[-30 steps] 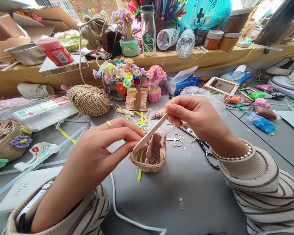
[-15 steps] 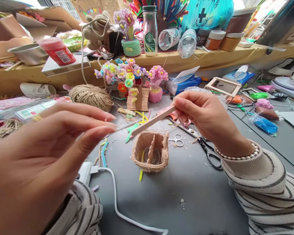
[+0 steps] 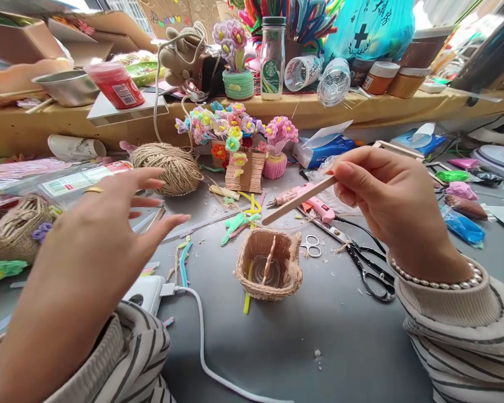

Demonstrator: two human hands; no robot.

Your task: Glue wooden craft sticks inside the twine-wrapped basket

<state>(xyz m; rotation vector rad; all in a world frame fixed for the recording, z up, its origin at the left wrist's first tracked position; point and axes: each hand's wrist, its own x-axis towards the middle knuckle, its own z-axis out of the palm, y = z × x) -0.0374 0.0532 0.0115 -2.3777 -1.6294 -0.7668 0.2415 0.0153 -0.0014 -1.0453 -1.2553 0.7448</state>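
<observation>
In my right hand [image 3: 382,204], thumb and fingers pinch one end of a flat wooden craft stick [image 3: 298,200]. Its free end slants down to the left, above the far rim of a small twine-wrapped basket [image 3: 269,291]. That basket stands upright on the grey table, with a thin upright divider [image 3: 270,259] inside it. My left hand [image 3: 109,235] is raised at the left with fingers spread, holding nothing. Beyond it lies a ball of jute twine [image 3: 168,168]. A pink hot glue gun [image 3: 315,204] rests behind the stick.
Black-handled scissors [image 3: 372,268] and small white-handled scissors [image 3: 311,246] lie right of the basket. A white cable [image 3: 201,330] runs from a white power block [image 3: 145,294] along the front. Fuzzy flowers [image 3: 235,131] stand at the back, below a shelf holding a glass bottle [image 3: 273,61].
My left hand has drawn back to the left, and its fingers have opened from a near pinch. The right hand with the stick has shifted right, uncovering the glue gun. The view has shifted slightly.
</observation>
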